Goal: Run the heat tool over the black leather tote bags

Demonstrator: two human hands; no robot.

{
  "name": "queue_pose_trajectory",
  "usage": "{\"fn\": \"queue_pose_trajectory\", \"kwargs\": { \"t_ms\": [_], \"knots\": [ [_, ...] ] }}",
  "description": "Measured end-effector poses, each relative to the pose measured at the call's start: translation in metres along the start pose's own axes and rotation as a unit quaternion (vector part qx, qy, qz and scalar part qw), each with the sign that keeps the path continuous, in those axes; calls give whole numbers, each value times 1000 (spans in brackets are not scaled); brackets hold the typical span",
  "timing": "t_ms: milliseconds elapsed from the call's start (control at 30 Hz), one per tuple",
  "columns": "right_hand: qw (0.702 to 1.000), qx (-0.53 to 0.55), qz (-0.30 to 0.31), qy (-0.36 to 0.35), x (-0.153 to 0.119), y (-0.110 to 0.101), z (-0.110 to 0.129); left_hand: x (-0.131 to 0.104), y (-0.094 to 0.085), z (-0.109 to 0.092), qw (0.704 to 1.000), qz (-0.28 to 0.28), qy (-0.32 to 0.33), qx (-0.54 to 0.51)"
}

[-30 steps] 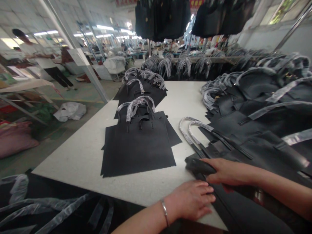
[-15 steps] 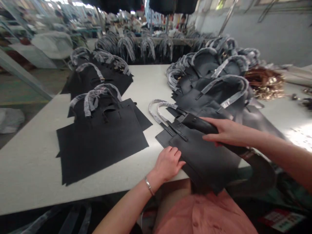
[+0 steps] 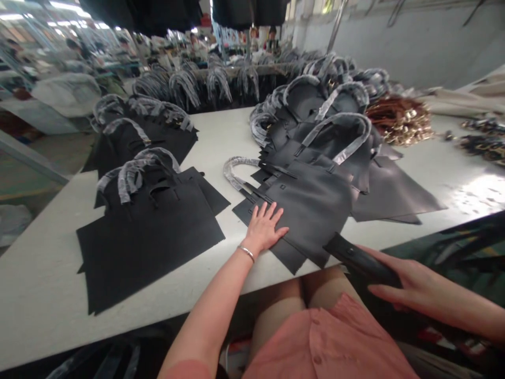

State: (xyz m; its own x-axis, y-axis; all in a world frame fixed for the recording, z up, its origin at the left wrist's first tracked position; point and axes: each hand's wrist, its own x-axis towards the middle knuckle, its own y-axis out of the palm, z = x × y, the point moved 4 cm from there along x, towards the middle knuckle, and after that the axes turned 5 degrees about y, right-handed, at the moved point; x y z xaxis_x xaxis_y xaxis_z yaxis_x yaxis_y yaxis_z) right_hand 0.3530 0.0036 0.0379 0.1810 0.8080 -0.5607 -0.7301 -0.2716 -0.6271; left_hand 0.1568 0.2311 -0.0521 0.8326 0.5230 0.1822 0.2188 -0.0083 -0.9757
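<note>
L hand [image 3: 263,230], fingers apart, prob. steadies blk bag [image 3: 315,205], R hand [image 3: 412,284] clamps blk strip [image 3: 355,256], next prob. needing firm grip.

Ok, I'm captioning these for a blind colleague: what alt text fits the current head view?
A person's left hand lies spread on a black bag on a white table; the right hand holds a black strip by the near edge. More black bags with plastic-wrapped handles lie left and farther back.

Black piece [image 3: 361,260] partly hidden by right hand [image 3: 408,284]; hanging goods [image 3: 145,13] cropped at top.
</note>
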Motion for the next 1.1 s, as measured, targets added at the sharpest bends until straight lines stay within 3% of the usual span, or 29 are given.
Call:
{"fn": "queue_pose_trajectory", "kwargs": {
  "t_ms": [167, 300, 433, 500, 567, 700, 800, 933, 1100],
  "knots": [
    [990, -46, 68, -112, 4, 22, 38, 5, -1, 6, 1000, -8, 9, 15],
    [984, -73, 97, -134, 14, 32, 55, 5, 1, 5, 1000, -9, 10, 21],
    [975, -77, 170, -123, 26, 43, 73, 4, 1, 4, 999, -16, 13, 27],
    [976, -67, 163, -129, 35, 42, 86, 4, 0, 5, 999, -14, 15, 25],
    [984, -46, 112, -134, 45, 31, 93, 3, 0, 5, 1000, -10, 19, 21],
    [995, -41, 25, -91, 48, -9, 73, 2, -2, 6, 1000, -11, 27, 8],
    [997, -31, 63, -37, 31, -24, 37, 3, -1, 6, 1000, -10, 22, 2],
    [990, 21, 138, 20, 4, -10, 8, 4, 1, 7, 1000, -10, 23, 1],
    [984, 80, 156, -24, 8, 11, 30, 5, -1, 4, 998, 10, 60, 12]
  ]
}}
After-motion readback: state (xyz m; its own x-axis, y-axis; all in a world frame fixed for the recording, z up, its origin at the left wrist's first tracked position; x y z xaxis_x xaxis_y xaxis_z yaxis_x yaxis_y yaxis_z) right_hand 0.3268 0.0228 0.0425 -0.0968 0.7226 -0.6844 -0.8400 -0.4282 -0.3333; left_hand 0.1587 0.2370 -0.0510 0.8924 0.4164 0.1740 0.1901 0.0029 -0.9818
